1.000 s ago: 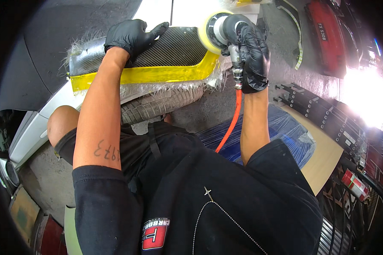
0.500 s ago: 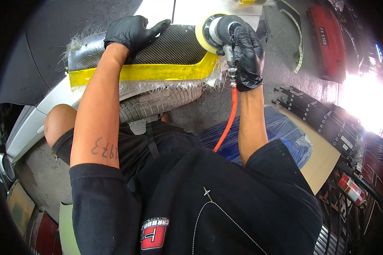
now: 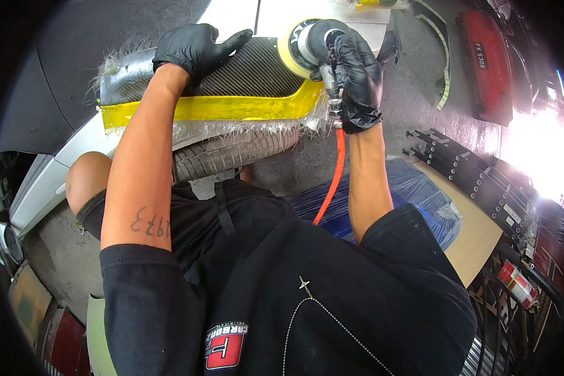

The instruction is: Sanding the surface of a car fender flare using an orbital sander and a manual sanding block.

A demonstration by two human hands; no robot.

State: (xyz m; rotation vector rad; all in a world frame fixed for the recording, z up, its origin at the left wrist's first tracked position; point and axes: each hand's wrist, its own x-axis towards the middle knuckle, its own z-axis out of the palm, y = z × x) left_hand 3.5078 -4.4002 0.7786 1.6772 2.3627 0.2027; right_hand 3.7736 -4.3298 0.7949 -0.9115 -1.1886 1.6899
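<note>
A woven black carbon fibre panel (image 3: 250, 69) with yellow tape (image 3: 232, 110) along its near edge lies in front of me; frayed white fibres stick out around it. My left hand (image 3: 191, 51), in a black glove, grips its far left part, thumb stretched to the right. In my gloved right hand (image 3: 360, 78) is an air sander (image 3: 314, 47), its round yellow-rimmed pad tilted against the panel's right end. An orange air hose (image 3: 333, 182) runs from the sander toward me. The fingertips of my left hand are hidden.
A worn tire (image 3: 232, 153) lies below the panel. At right are a plastic-wrapped blue thing (image 3: 382, 197), a tan board (image 3: 467, 229), black perforated rails (image 3: 476, 175) and a red car part (image 3: 482, 66). A white car part (image 3: 50, 188) stands at left.
The sander and my right hand have shifted slightly left along the panel. My left hand stays in place on it.
</note>
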